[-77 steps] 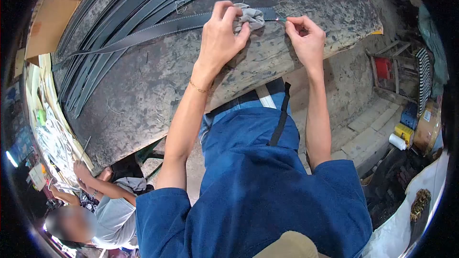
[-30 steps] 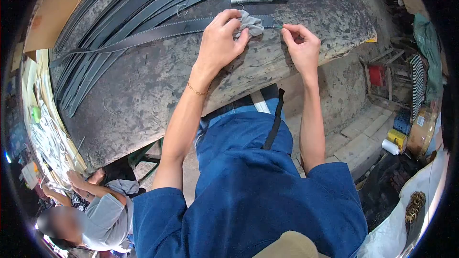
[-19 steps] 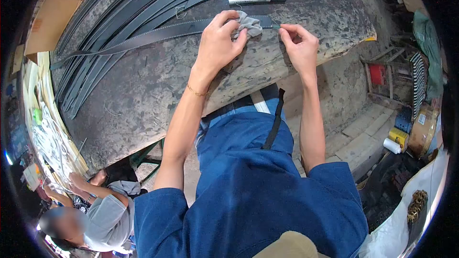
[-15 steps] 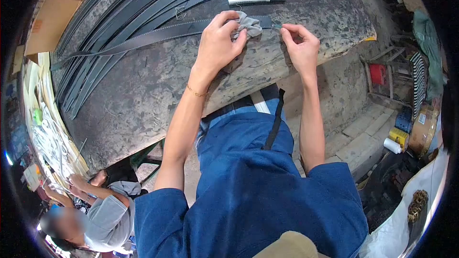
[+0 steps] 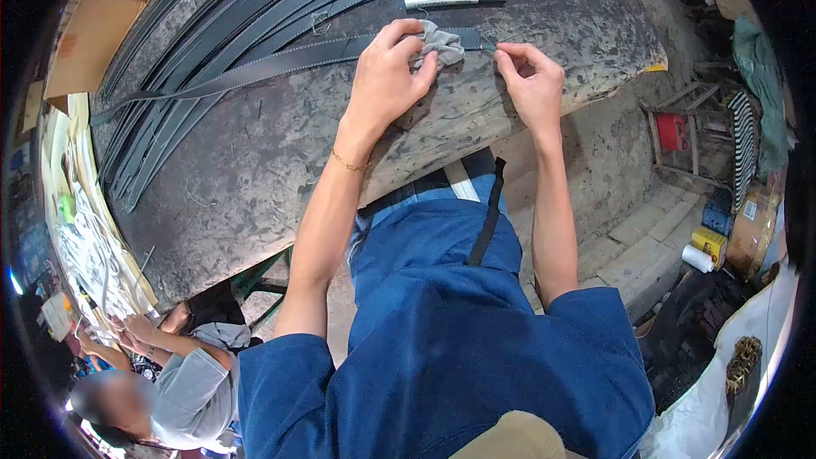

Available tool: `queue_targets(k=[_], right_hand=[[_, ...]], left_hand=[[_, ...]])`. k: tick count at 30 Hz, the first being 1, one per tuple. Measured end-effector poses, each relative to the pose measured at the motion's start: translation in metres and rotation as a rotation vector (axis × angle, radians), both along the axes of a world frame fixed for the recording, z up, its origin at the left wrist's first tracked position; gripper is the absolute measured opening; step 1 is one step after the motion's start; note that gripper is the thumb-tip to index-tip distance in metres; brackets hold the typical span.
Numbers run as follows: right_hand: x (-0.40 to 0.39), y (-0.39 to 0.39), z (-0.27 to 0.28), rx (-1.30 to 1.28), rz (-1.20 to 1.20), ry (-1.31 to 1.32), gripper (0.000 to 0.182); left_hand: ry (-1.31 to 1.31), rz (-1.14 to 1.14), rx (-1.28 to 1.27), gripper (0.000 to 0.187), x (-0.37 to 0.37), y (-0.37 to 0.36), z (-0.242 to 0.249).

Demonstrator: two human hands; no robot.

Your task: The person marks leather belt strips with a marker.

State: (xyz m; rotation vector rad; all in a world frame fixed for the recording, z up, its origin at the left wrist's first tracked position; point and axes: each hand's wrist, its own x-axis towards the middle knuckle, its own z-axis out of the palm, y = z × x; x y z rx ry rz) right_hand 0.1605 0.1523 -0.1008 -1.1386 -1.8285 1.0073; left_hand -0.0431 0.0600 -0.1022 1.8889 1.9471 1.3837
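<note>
My left hand (image 5: 387,76) is closed around a crumpled grey cloth (image 5: 444,47). The cloth lies on a black stitched strap (image 5: 323,56), close to the strap's right end. Just beyond that end, my right hand (image 5: 535,83) pinches with thumb and forefinger. A thin greenish sliver (image 5: 489,46) shows between the fingertips and the strap end, too small to name. Above both hands lies a white and black pen-like tube (image 5: 444,0).
Many more black straps (image 5: 255,13) fan across the dark, stained table (image 5: 229,178). A cardboard box (image 5: 102,25) stands at the upper left. A co-worker in a grey shirt (image 5: 191,382) sits at the lower left. A wooden stool frame (image 5: 693,140) stands on the right.
My right hand has shifted very slightly left, toward the strap's end. My left hand and the cloth have hardly moved.
</note>
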Motion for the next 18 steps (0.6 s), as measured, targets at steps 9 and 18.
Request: queue_targets(k=[9, 18], right_hand=[[-0.0014, 0.0020, -0.0028, -0.002, -0.028, 0.022, 0.012], [-0.0013, 0.0013, -0.0001, 0.036, -0.013, 0.006, 0.013]], left_hand=[[-0.001, 0.003, -0.006, 0.019, -0.0018, -0.0003, -0.0007], [-0.013, -0.024, -0.052, 0.020, -0.0034, -0.0023, 0.0049]])
